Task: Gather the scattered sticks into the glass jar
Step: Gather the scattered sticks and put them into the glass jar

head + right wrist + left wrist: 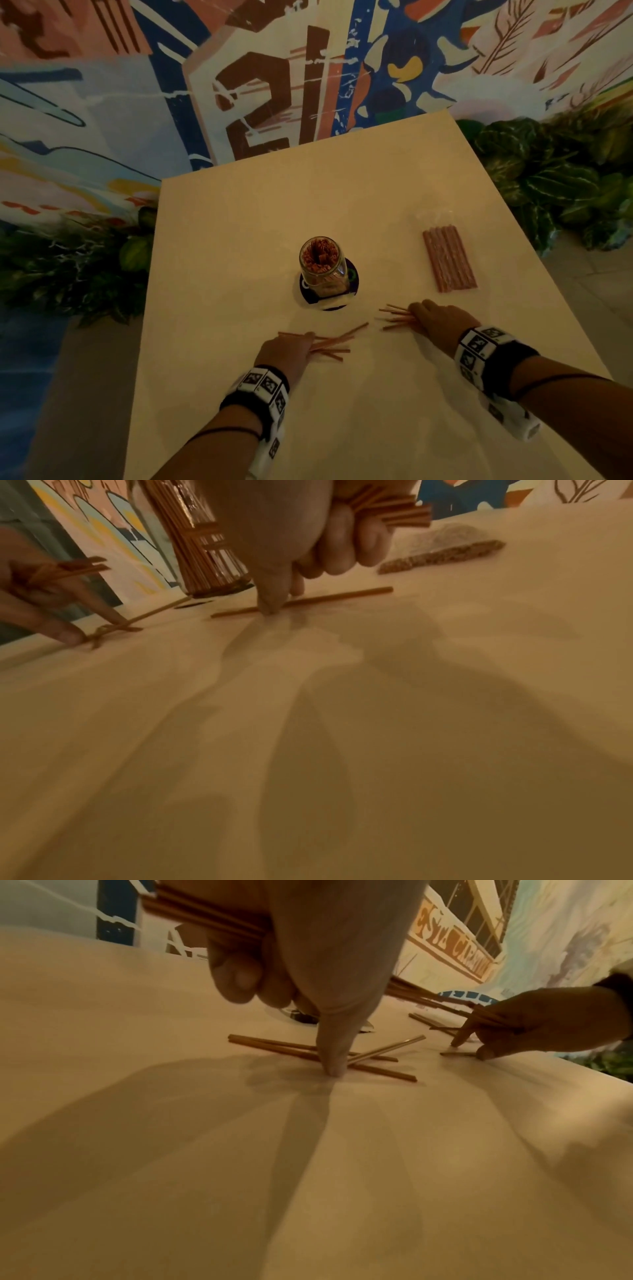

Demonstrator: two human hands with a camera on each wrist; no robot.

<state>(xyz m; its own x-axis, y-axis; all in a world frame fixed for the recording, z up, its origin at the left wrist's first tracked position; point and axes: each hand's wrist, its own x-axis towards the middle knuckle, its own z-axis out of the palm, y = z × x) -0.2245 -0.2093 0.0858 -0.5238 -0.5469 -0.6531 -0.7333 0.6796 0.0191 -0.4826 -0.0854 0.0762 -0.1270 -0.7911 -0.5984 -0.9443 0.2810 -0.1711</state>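
Both hands are working at the collecting step: the left hand (308,947) is keeping a small bundle of thin brown sticks (205,912) tucked under its curled fingers while its extended finger (330,1053) is pressing down among the loose sticks (291,1047) lying crossed on the cream bench (342,411), three of them by my count in the left wrist view. The right hand (291,534) is likewise gripping its own bundle (394,509) under curled fingers while a fingertip is pinning a single stick (325,600) to the bench; whether more loose ones lie by it I cannot tell. Just beyond the two hands, toward the middle of the bench, one glass jar (323,265) is standing upright on a dark round coaster (352,277), already packed with sticks. To the far right one clear packet of thicker sticks (448,258) is lying flat, about five inside. The next move, as I judge it, is calling for pinching up the pinned sticks into each bundle, then carrying both bundles over the jar mouth and dropping them in end first.
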